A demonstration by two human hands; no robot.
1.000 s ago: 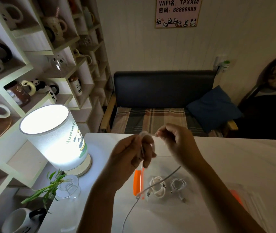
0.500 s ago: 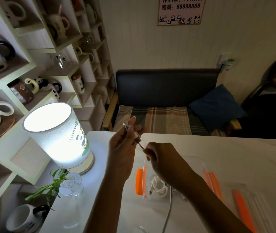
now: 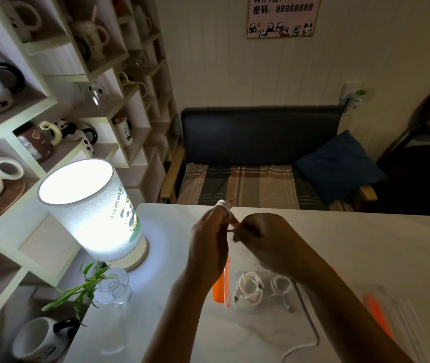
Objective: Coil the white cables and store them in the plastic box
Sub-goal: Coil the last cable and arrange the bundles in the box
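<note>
My left hand (image 3: 210, 242) is raised above the white table (image 3: 365, 244) and holds a small coil of white cable (image 3: 223, 204) wound round its fingertips. Right beside it, my right hand (image 3: 263, 239) pinches the same cable where it leaves the coil. The loose tail of that cable (image 3: 305, 339) trails down over the table below my right forearm. Under my hands stands the clear plastic box (image 3: 235, 305) with an orange latch (image 3: 219, 286); two coiled white cables (image 3: 249, 288) lie inside it.
A lit cylindrical lamp (image 3: 91, 208) stands at the table's left. A glass vase with a green plant (image 3: 111, 286) sits in front of it. The box lid with orange clips (image 3: 381, 318) lies at the right. Shelves of mugs fill the left; a bench stands beyond the table.
Loops of cable now sit round my left fingertips where a connector end was held half a second ago. My right hand has come up close to the left.
</note>
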